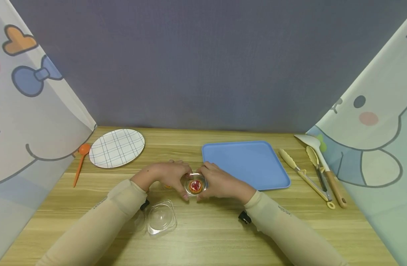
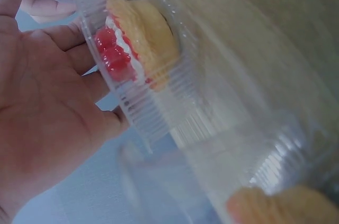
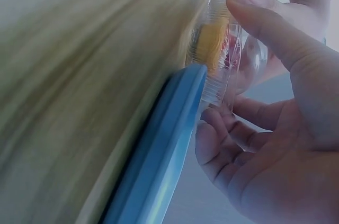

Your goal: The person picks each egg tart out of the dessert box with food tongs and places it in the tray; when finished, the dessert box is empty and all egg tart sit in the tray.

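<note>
A clear plastic box [image 1: 186,188] stands mid-table between my hands, holding a small tart [image 1: 195,186] with red fruit and white cream on a golden crust. My left hand [image 1: 173,176] grips its left side, thumb toward me and fingers at the far side. On the opposite side my right hand [image 1: 220,183] holds it likewise, thumb at the near edge. In the right wrist view a clear dome [image 3: 258,57] shows at the box's top. Another golden pastry [image 2: 283,206] appears low in the left wrist view, mostly hidden under my left hand in the head view.
A clear plastic piece [image 1: 161,218] with a round centre lies nearer me. Behind my right hand is a blue tray [image 1: 246,164]. A checked plate [image 1: 117,148] and orange spoon [image 1: 80,162] lie left; tongs [image 1: 303,177] and a wooden-handled white utensil [image 1: 323,159] lie right.
</note>
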Motion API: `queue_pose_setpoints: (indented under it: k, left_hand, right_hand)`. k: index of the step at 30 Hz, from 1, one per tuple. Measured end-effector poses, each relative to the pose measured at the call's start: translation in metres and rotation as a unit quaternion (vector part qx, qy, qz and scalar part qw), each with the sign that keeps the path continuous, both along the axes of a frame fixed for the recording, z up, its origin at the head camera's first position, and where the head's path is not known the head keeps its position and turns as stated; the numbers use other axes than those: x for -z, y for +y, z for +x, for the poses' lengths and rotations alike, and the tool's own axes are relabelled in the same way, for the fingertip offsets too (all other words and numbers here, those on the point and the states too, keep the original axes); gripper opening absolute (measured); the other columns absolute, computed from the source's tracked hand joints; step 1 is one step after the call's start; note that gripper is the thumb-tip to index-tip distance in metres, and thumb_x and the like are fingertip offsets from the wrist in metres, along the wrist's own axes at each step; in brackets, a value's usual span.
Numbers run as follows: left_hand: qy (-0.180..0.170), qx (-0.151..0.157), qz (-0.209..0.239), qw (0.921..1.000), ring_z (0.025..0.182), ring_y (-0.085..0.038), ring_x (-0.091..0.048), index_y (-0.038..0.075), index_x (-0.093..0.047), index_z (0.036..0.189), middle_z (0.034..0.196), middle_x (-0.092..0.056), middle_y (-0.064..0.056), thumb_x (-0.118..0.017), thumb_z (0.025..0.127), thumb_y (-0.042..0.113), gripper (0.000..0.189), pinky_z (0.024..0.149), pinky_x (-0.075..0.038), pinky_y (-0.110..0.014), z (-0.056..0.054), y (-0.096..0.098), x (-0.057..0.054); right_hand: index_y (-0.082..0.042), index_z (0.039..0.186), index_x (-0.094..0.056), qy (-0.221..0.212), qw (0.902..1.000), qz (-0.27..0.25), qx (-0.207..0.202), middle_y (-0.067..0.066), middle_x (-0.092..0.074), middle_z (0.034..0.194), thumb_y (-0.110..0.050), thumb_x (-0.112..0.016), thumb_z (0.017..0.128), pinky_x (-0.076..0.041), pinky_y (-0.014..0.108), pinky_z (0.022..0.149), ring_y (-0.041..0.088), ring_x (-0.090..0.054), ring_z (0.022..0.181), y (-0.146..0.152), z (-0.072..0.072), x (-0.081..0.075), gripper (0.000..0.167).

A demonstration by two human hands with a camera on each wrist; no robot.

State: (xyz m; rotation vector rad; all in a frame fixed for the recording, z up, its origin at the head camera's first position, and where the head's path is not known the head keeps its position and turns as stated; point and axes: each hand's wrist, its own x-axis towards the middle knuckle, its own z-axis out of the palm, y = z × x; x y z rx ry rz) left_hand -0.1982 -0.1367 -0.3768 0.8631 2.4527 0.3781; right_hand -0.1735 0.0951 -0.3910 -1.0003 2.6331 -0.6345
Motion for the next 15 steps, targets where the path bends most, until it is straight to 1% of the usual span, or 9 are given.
queue_pose_setpoints:
  k: [3, 5, 7, 10, 13, 15]
  left_hand:
    - [-0.002, 0.003, 0.001, 1.0, 0.111, -0.018, -0.053, 0.012, -0.067, 0.125, 0.111, -0.065, 0.005, -0.094, 0.074, 0.056, 0.073, 0.115, -0.038, -0.066, -0.001, -0.0007, 0.0003]
    - [-0.005, 0.0, 0.005, 1.0, 0.113, -0.017, -0.054, 0.012, -0.067, 0.126, 0.113, -0.066, 0.005, -0.094, 0.073, 0.056, 0.074, 0.116, -0.038, -0.065, -0.002, -0.0016, 0.0008]
    - [-0.006, -0.006, 0.007, 0.9999, 0.115, -0.017, -0.054, 0.013, -0.068, 0.127, 0.115, -0.067, 0.006, -0.094, 0.072, 0.057, 0.075, 0.115, -0.039, -0.061, -0.0029, -0.0028, 0.0019]
    - [-0.006, -0.014, 0.007, 0.9999, 0.114, -0.016, -0.054, 0.015, -0.068, 0.127, 0.118, -0.068, 0.007, -0.094, 0.07, 0.059, 0.076, 0.11, -0.04, -0.054, -0.0039, -0.005, 0.0029]
    - [-0.003, -0.019, 0.004, 0.9998, 0.113, -0.016, -0.054, 0.015, -0.069, 0.127, 0.119, -0.069, 0.007, -0.095, 0.069, 0.06, 0.077, 0.107, -0.041, -0.052, -0.0053, -0.0071, 0.0037]
    - [-0.001, -0.02, 0.004, 0.9998, 0.112, -0.017, -0.054, 0.015, -0.068, 0.127, 0.119, -0.069, 0.006, -0.095, 0.068, 0.059, 0.078, 0.106, -0.041, -0.052, -0.0065, -0.008, 0.0043]
  right_hand:
    - [-0.006, 0.136, -0.062, 0.005, 1.0, 0.0, -0.002, 0.005, -0.056, 0.125, -0.039, -0.098, 0.075, -0.052, 0.038, 0.102, 0.016, -0.051, 0.112, 0.0001, -0.0002, 0.001, 0.078]
    - [-0.005, 0.139, -0.061, 0.008, 1.0, -0.005, -0.001, 0.006, -0.056, 0.127, -0.038, -0.098, 0.076, -0.052, 0.039, 0.104, 0.018, -0.052, 0.114, 0.0001, 0.0005, 0.0012, 0.08]
    - [-0.003, 0.143, -0.059, 0.019, 0.9998, -0.008, 0.0, 0.008, -0.056, 0.13, -0.036, -0.097, 0.077, -0.053, 0.041, 0.106, 0.02, -0.054, 0.118, -0.0002, 0.0019, 0.0017, 0.083]
    - [-0.002, 0.149, -0.056, 0.042, 0.9991, -0.006, 0.001, 0.009, -0.056, 0.137, -0.035, -0.094, 0.081, -0.054, 0.042, 0.109, 0.024, -0.057, 0.125, -0.001, 0.0051, 0.0011, 0.085]
    - [-0.002, 0.152, -0.053, 0.058, 0.9983, -0.001, 0.004, 0.009, -0.055, 0.142, -0.034, -0.092, 0.084, -0.055, 0.043, 0.109, 0.025, -0.059, 0.129, -0.0021, 0.0072, 0.001, 0.084]
    - [-0.002, 0.153, -0.053, 0.06, 0.9982, -0.002, 0.005, 0.009, -0.055, 0.143, -0.033, -0.091, 0.085, -0.055, 0.043, 0.11, 0.025, -0.061, 0.129, -0.0025, 0.008, 0.0008, 0.083]
